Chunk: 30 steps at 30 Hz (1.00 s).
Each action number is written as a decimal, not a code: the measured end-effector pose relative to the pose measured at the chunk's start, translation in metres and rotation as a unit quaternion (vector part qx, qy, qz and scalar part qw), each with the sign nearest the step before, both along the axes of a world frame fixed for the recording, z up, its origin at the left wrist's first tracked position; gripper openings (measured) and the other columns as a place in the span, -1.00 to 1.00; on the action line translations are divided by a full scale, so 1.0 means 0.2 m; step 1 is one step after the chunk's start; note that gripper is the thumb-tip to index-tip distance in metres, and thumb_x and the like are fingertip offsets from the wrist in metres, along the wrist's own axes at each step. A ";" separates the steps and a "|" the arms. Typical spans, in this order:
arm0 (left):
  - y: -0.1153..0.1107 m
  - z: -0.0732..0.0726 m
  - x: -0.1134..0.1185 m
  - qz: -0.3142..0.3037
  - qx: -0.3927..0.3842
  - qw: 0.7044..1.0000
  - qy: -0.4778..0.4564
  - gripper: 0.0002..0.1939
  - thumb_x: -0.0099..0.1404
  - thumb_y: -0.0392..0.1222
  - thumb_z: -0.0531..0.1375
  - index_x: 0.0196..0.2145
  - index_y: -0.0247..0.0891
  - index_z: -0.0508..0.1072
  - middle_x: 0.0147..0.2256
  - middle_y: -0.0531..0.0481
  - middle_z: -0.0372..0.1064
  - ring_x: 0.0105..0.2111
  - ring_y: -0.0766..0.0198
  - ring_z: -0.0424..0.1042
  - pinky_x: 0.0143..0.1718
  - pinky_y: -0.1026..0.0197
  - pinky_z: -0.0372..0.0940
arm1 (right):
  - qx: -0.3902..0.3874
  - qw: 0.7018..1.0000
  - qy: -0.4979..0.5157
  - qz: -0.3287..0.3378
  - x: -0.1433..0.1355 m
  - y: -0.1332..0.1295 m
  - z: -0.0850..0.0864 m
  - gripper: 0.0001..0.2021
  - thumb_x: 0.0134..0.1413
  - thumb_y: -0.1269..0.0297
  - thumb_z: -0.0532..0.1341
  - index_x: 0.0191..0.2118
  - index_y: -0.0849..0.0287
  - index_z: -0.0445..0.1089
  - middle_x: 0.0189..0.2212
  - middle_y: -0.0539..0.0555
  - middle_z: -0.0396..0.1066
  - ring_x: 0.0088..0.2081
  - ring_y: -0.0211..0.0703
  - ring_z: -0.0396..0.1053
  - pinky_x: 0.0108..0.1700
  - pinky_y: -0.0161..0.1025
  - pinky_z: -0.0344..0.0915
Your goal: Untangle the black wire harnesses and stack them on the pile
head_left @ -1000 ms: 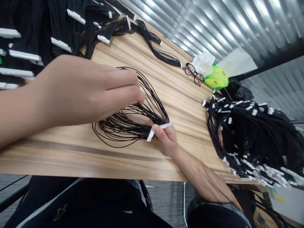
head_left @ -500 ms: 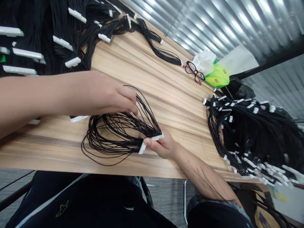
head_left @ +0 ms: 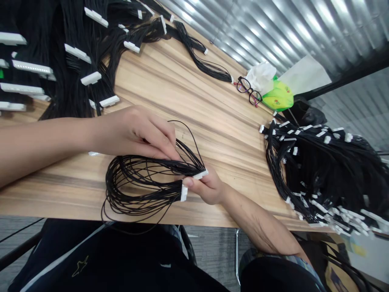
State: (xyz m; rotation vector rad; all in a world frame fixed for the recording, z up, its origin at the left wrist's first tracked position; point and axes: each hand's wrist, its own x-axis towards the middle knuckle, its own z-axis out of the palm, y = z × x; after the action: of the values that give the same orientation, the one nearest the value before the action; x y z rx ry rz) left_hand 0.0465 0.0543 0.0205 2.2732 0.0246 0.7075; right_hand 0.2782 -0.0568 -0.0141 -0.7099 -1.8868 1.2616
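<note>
A looped bundle of thin black wires [head_left: 146, 194] lies low over the wooden table near its front edge. Both its ends run into white connectors, one [head_left: 200, 174] angled at the upper right and one [head_left: 184, 192] upright just below it. My right hand [head_left: 205, 186] grips the connector ends, thumb on top, its other fingers mostly hidden beneath. From the left, my left hand [head_left: 152, 136] reaches over the loop, its fingers pinched together on wires near the connectors. One thin wire arcs up loosely beyond its fingertips.
Black wire harnesses [head_left: 57, 52] with white connectors cover the table's [head_left: 170, 93] back left. Another large pile [head_left: 328, 170] is at the right. Glasses [head_left: 249, 91], white crumpled plastic [head_left: 261, 77] and a green bag [head_left: 278, 97] stand at the back, beside a corrugated metal wall [head_left: 267, 28].
My left hand has moved down and slightly right, towards the connectors. The wire loop has dropped lower and hangs over the front edge. The lower connector has turned more upright.
</note>
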 end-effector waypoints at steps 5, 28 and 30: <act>0.01 0.01 0.00 0.003 -0.010 1.000 0.019 -0.68 0.62 -0.10 0.09 -0.05 -0.23 0.64 -0.24 0.03 0.58 -0.31 0.58 0.50 -0.29 0.49 0.37 | -0.058 0.998 0.002 -0.020 0.00 -0.01 -0.01 -0.56 0.50 0.04 0.08 -0.40 0.07 0.50 -0.46 0.00 0.56 -0.38 -0.21 0.53 -0.26 -0.25 0.53; -0.05 0.04 0.01 0.122 -0.081 0.983 0.111 -0.54 0.63 -0.07 0.11 -0.36 -0.41 0.52 -0.50 0.14 0.30 -0.49 0.60 0.17 -0.46 0.47 0.10 | -0.145 0.987 0.041 -0.054 -0.02 -0.02 -0.01 -0.51 0.48 -0.05 0.13 -0.48 0.08 0.40 -0.53 -0.07 0.41 -0.43 -0.26 0.38 -0.29 -0.25 0.36; -0.03 0.02 0.01 0.136 -0.056 0.984 0.104 -0.58 0.63 -0.02 0.11 -0.28 -0.36 0.56 -0.44 0.13 0.37 -0.50 0.59 0.15 -0.48 0.45 0.08 | -0.142 0.986 0.057 -0.070 -0.02 -0.02 -0.01 -0.52 0.47 -0.03 0.15 -0.48 0.09 0.41 -0.54 -0.07 0.37 -0.47 -0.27 0.34 -0.34 -0.25 0.32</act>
State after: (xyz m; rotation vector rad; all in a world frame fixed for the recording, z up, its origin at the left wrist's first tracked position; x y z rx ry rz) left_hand 0.0483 0.0491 0.0237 2.2465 0.4700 0.5859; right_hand 0.2743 -0.0617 -0.0166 -0.8825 -1.5532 1.4629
